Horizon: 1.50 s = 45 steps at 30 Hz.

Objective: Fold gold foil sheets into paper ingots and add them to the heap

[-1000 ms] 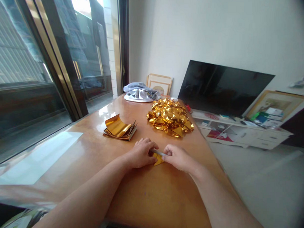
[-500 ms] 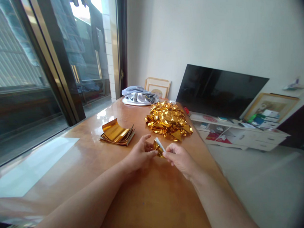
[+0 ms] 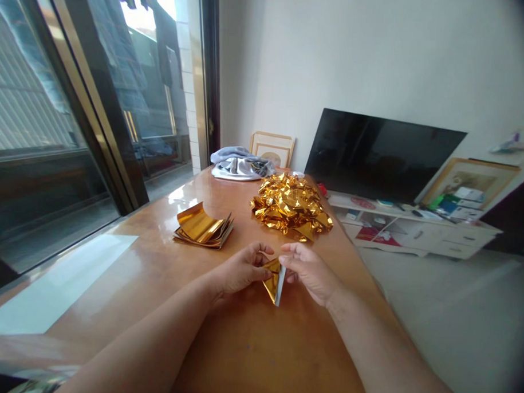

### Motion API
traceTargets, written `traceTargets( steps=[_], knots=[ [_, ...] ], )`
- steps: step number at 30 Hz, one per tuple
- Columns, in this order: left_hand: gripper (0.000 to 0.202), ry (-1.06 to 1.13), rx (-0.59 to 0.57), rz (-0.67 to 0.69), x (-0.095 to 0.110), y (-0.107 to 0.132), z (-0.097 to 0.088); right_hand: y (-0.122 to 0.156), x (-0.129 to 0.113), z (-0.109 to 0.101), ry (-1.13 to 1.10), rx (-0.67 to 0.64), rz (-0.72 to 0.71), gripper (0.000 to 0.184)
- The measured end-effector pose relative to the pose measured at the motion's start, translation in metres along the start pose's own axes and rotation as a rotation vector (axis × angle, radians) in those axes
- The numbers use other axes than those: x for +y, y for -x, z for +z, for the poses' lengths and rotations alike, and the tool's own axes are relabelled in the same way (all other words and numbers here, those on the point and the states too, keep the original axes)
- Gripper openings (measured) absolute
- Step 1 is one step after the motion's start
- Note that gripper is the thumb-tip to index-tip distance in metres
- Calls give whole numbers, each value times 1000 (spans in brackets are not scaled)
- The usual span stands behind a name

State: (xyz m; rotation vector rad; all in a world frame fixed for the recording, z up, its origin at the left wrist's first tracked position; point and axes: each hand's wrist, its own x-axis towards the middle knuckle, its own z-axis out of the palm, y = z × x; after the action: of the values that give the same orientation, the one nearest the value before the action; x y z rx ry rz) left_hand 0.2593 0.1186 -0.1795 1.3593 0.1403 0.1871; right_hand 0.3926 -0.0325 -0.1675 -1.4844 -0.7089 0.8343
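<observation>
A partly folded sheet of gold foil paper (image 3: 271, 282) is held between my two hands above the wooden table (image 3: 250, 351). It forms a triangle with its point hanging down and a pale strip along its right edge. My left hand (image 3: 246, 268) pinches its left side with thumb and fingers. On the right side, my right hand (image 3: 306, 269) grips the top of the pale strip. Left of my hands lies a loose stack of gold foil sheets (image 3: 203, 227), its top sheet curling up. Beyond my hands rises a heap of folded gold foil pieces (image 3: 290, 207).
Bundled pale cloth (image 3: 239, 164) sits at the table's far end, near leaning picture frames (image 3: 272, 147). Right of the table, a white cabinet (image 3: 427, 236) stands below a large television (image 3: 381, 155). A glass sliding door (image 3: 91, 111) runs along the left.
The foil sheet has turned so its point hangs down toward me and the pale strip stands nearly upright. My right hand has shifted up along it; the stack and heap stay put.
</observation>
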Motion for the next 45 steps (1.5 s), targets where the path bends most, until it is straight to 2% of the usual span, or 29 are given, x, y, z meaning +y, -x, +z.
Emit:
traceTargets(
  steps=[2, 6, 9, 13, 15, 20, 23, 27, 30, 32, 36, 42, 45],
  knots=[
    [50, -7, -1, 0, 1, 0, 0, -1, 2, 1, 32, 1, 8, 33],
    [41, -7, 71, 15, 4, -1, -1, 1, 2, 3, 25, 51, 6, 28],
    [40, -47, 127, 34, 3, -2, -1, 4, -3, 4, 47, 5, 39, 26],
    [37, -83, 150, 5, 1, -3, -2, 7, -7, -2, 187, -73, 73, 21],
    [36, -81, 160, -6, 3, -2, -3, 7, -7, -7, 289, -86, -14, 22],
    [34, -119, 125, -11, 5, 0, -8, 6, -3, -11, 673, -96, -429, 45],
    [29, -272, 120, 17, 1, -1, -9, 9, -4, -7, 846, -137, -509, 38],
    [19, -592, 135, 119, -8, -4, -5, 14, -7, -4, 999, -182, -486, 17],
    [11, -877, 118, 285, -7, -5, -2, 16, -8, -5, 1092, -206, -470, 13],
    [9, -1029, 102, 345, -4, -4, 0, 17, -9, -5, 1126, -226, -473, 12],
    [7, -1170, 51, 282, 3, 3, 4, 18, -8, -5, 1141, -251, -472, 10],
    [10, -1158, 25, 205, 7, 13, 0, 16, -6, -6, 1136, -287, -463, 9],
    [9, -1173, -45, 161, 17, 21, -2, 16, -5, -7, 1124, -288, -458, 10]
  ],
)
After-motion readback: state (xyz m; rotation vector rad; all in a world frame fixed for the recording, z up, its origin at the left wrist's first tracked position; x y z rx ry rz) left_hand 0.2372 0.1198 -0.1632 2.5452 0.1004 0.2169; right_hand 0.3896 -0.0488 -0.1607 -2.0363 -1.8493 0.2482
